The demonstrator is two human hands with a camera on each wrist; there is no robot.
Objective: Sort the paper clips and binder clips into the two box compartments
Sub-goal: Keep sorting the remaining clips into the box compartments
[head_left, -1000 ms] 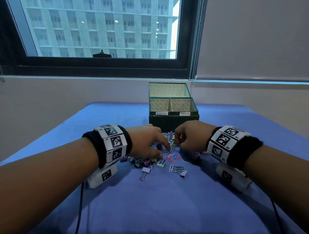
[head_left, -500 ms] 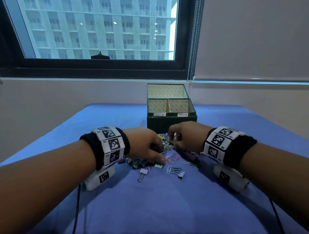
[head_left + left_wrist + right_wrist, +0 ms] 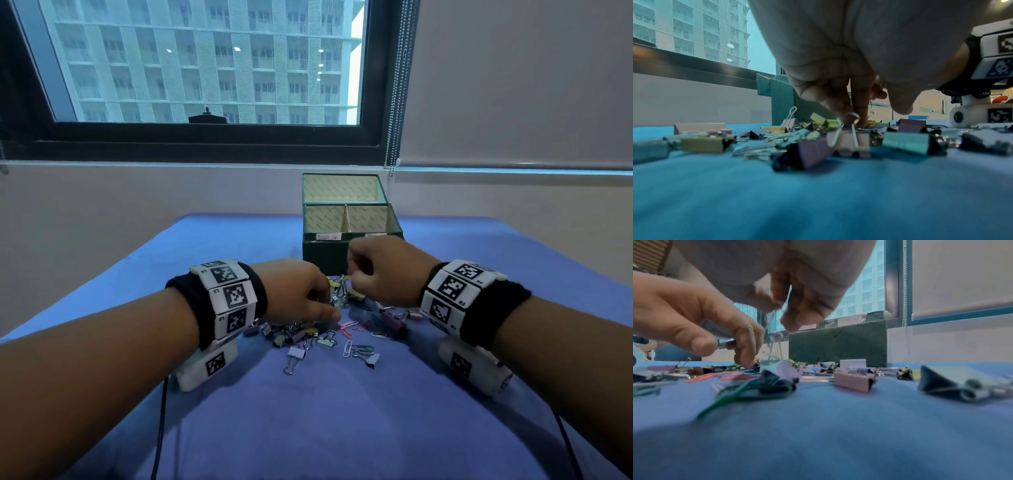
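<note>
Blue cloth carries the clip pile at 6 o'clock of the green box. Since a second ago, the right hand has been raised, something thin pinched; the left hand is kept picking, its hold unclear. Compartments look unfilled.

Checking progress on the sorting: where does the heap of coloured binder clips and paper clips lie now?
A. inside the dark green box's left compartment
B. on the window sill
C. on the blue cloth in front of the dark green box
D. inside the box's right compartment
C: the heap of coloured binder clips and paper clips lies on the blue cloth, nearer the person than the dark green box, under the left hand and right hand.
</note>
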